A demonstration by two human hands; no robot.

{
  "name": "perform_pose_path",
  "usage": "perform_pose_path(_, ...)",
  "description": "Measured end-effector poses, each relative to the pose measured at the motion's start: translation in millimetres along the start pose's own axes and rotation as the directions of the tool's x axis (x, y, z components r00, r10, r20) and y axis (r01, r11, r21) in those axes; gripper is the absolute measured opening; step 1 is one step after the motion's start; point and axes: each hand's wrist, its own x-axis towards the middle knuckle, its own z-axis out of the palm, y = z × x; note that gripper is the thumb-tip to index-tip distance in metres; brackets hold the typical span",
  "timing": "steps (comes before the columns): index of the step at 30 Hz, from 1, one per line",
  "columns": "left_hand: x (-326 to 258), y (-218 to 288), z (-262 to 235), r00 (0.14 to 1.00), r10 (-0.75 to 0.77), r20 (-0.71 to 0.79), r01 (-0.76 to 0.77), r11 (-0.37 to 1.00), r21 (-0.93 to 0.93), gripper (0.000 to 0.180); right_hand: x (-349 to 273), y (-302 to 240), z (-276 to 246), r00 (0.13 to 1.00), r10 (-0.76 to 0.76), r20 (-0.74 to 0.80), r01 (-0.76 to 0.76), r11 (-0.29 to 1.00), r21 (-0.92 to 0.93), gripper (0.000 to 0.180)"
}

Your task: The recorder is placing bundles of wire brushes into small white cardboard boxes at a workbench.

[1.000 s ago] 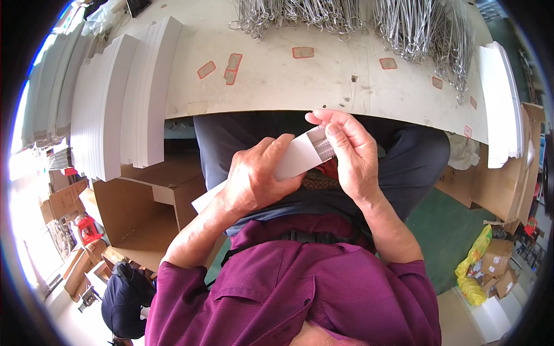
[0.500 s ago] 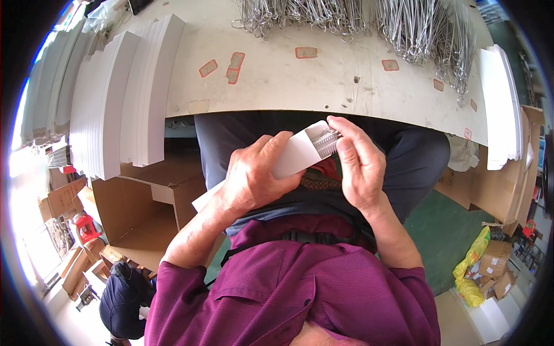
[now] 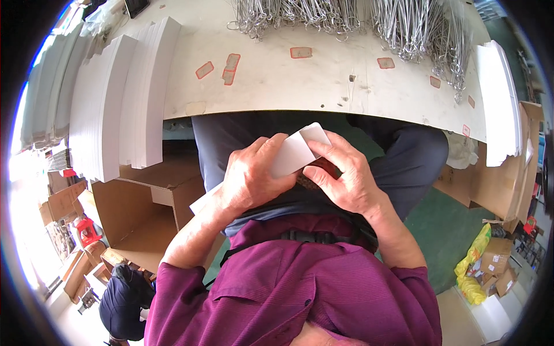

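Observation:
A long, narrow white cardboard box lies slanted above my lap, its open end toward the upper right. My left hand is wrapped round its middle, and the lower end sticks out beyond my wrist. At the open end my right hand has its fingertips at the mouth, the index finger reaching into the opening and the thumb close to the lower edge. A white end flap stands up past the mouth. My right fingers hide what is inside the box.
Bundles of thin metal wires with looped ends lie along the table's far side. Stacked white cardboard pieces stand at the left, more white sheets at the right. An open brown carton sits below the table at left.
My right fingers have moved left onto the box's open end, and the index finger now reaches into it. The ribbed metal wires seen in the mouth before are now hidden.

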Motion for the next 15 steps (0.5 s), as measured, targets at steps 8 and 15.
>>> perform_pose_path(8,8,10,-3,0.994,-0.034,0.108,0.048,0.99,-0.129,0.067,2,-1,-9,0.982,0.085,0.166,-0.106,0.987,0.119,0.03)
perform_pose_path(15,14,13,0,0.996,-0.029,0.082,0.045,0.979,-0.201,0.068,-2,1,0,0.982,0.101,0.157,-0.138,0.959,0.246,0.034)
